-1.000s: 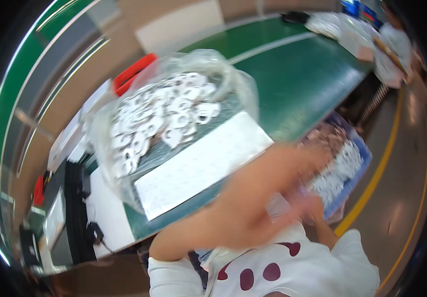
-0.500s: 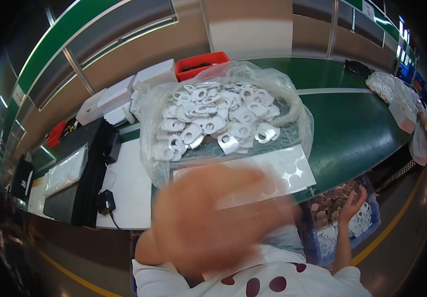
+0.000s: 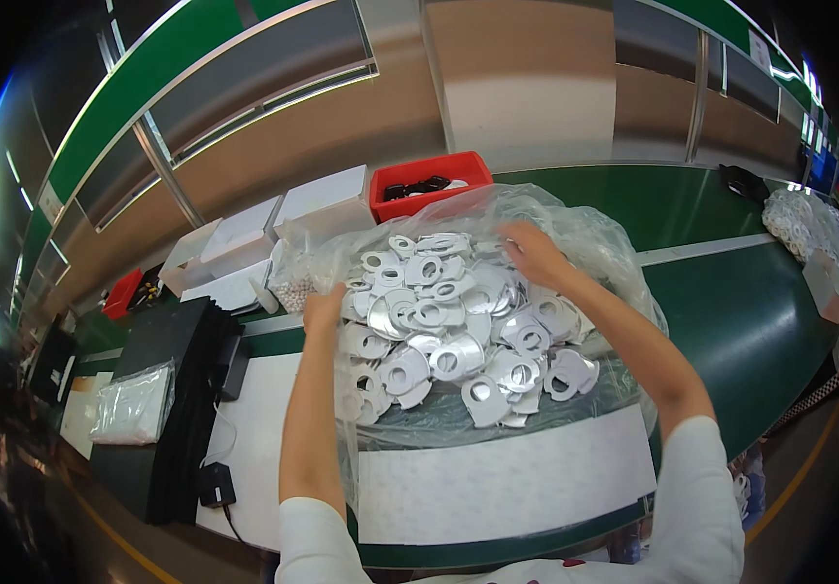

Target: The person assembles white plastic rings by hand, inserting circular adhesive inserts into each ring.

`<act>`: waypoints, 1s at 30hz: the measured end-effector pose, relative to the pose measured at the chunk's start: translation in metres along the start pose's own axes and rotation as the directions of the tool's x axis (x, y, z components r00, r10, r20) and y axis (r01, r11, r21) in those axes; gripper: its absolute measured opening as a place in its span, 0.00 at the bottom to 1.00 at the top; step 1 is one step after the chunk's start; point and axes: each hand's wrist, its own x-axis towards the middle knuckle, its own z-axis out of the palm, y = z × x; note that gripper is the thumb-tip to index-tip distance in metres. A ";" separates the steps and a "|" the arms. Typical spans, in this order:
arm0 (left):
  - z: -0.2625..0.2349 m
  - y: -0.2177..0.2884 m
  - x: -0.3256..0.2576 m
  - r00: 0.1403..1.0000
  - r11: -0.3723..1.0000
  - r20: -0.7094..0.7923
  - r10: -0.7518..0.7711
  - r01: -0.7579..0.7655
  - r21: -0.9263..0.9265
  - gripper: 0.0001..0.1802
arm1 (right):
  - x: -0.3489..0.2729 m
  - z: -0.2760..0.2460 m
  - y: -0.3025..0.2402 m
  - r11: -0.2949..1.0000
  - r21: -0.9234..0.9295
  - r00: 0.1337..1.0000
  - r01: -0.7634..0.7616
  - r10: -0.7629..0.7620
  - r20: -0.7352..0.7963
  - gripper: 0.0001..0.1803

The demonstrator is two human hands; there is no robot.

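Note:
A large clear plastic bag (image 3: 590,229) lies open on the green table, filled with several flat white and silvery ring-shaped parts (image 3: 458,336). My left hand (image 3: 324,310) grips the bag's left edge, fingers closed on the plastic. Over at the far side of the pile, my right hand (image 3: 532,253) rests inside the bag's opening, its fingers on the plastic and the topmost parts. Both forearms reach in from the lower edge, on either side of the pile. A white perforated sheet (image 3: 507,482) lies under the bag's near edge.
A red bin (image 3: 429,185) with dark parts stands behind the bag, with white boxes (image 3: 327,200) to its left. A black machine (image 3: 176,389) and a small clear bag (image 3: 132,404) sit at the left. Another bag of white parts (image 3: 809,224) lies far right.
The view has swung from the right side to face the bag squarely. My blurred arm, which crossed in front, has gone; both hands now reach to the bag's edges.

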 end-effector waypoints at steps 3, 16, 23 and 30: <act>0.021 0.026 0.029 0.978 0.902 0.208 0.009 0.082 -0.425 0.26 | 0.080 0.076 0.062 0.993 -0.054 0.985 -0.108 0.114 0.130 0.19; 0.045 0.068 -0.034 0.891 0.173 0.020 0.453 -0.066 -0.983 0.19 | 0.126 0.139 0.114 0.830 -0.144 0.640 -0.539 0.514 0.571 0.22; 0.027 0.013 -0.009 0.864 0.064 0.005 0.503 -0.032 -0.997 0.19 | 0.079 0.028 0.123 0.926 0.031 0.902 -0.376 0.373 -0.219 0.13; -0.005 0.033 -0.093 0.881 0.741 0.195 0.430 -0.222 -0.634 0.29 | -0.012 -0.133 0.017 0.570 0.743 0.886 -0.351 0.459 0.067 0.12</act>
